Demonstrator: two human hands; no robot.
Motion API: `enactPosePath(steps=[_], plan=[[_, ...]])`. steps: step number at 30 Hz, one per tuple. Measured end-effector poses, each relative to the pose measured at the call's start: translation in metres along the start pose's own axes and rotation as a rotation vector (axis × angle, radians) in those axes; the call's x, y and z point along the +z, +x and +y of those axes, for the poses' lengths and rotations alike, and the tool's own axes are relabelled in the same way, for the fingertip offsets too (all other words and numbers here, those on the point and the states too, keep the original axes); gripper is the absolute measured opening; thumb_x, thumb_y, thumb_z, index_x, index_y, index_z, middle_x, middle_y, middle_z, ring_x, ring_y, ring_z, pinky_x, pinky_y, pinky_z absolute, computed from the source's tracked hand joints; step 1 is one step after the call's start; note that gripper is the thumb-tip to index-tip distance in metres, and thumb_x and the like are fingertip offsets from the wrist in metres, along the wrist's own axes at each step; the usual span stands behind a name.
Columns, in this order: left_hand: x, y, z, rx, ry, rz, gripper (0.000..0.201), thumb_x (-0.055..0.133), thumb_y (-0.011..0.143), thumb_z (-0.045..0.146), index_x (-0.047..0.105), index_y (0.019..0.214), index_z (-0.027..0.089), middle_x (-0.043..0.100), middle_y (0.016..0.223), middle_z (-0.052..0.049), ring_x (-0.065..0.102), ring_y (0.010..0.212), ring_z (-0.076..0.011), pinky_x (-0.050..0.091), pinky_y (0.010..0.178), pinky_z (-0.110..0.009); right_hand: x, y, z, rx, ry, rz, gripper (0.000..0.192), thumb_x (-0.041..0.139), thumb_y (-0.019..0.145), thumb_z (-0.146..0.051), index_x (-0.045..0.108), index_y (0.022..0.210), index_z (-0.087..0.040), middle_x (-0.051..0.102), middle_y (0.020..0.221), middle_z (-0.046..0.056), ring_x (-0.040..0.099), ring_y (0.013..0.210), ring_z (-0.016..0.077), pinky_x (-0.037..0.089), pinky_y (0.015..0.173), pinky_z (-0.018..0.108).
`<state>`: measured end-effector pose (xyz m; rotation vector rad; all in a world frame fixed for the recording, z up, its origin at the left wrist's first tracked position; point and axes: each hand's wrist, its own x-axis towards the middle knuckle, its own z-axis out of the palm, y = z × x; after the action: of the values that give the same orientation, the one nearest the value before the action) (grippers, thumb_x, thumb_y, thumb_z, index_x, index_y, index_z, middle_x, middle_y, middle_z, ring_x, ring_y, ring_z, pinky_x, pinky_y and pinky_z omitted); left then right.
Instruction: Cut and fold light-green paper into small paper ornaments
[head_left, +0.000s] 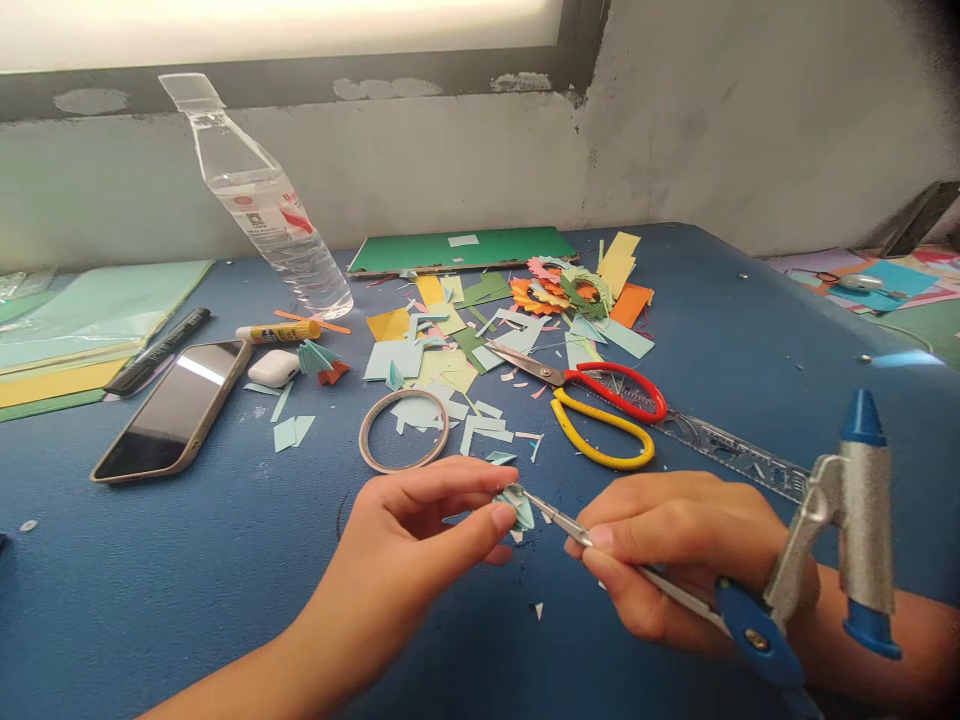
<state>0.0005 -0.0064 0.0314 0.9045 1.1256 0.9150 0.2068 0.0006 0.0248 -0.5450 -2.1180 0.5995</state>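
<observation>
Partly hidden: folded paper (519, 508) behind thumb

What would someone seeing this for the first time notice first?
Front and centre, the left hand pinches a small folded pale-green paper piece while the right hand grips it with metal tweezers. Behind them, colourful paper scraps litter the blue table around red-and-yellow scissors. A tilted clear water bottle stands at the back left.
</observation>
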Motion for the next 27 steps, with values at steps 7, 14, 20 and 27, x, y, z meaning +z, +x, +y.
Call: enactPosePath(steps=[7, 14, 20, 27], plan=[[0.000, 0.000, 0.000, 0.013, 0.044, -0.002, 0.013, 0.078, 0.067, 0.020, 0.078, 0.078, 0.027, 0.069, 0.085, 0.001, 0.061, 0.065, -0.0096, 0.055, 0.051, -0.012, 0.002, 0.002, 0.000, -0.006, -0.013, 0.022, 0.024, 0.059, 0.073, 0.002, 0.056, 0.086, -0.018, 0.070, 0.071, 0.004, 0.067, 0.063, 0.0096, 0.055, 0.062, 0.014], [0.000, 0.001, 0.000, 0.018, 0.051, -0.003, 0.013, 0.078, 0.067, 0.021, 0.078, 0.078, 0.027, 0.068, 0.086, 0.000, 0.061, 0.065, -0.0100, 0.056, 0.052, -0.013, 0.004, 0.003, 0.002, -0.024, -0.015, 0.041, 0.019, 0.059, 0.075, -0.002, 0.055, 0.084, -0.018, 0.069, 0.068, 0.002, 0.066, 0.060, 0.0085, 0.054, 0.060, 0.013], [0.004, 0.000, 0.003, 0.005, 0.037, 0.056, 0.012, 0.079, 0.063, 0.019, 0.078, 0.074, 0.025, 0.069, 0.081, -0.001, 0.060, 0.063, -0.0103, 0.055, 0.050, -0.013, 0.003, 0.006, -0.003, 0.003, -0.021, 0.034, 0.019, 0.058, 0.074, -0.001, 0.056, 0.082, -0.018, 0.069, 0.067, 0.001, 0.067, 0.061, 0.0087, 0.054, 0.062, 0.013], [0.003, 0.000, 0.001, 0.030, 0.016, 0.056, 0.012, 0.079, 0.063, 0.020, 0.078, 0.074, 0.025, 0.068, 0.078, 0.000, 0.061, 0.065, -0.0116, 0.055, 0.050, -0.014, 0.014, 0.005, -0.004, 0.022, -0.012, 0.235, 0.018, 0.052, 0.073, -0.002, 0.056, 0.076, -0.020, 0.066, 0.059, 0.000, 0.063, 0.051, 0.0084, 0.053, 0.055, 0.014]])
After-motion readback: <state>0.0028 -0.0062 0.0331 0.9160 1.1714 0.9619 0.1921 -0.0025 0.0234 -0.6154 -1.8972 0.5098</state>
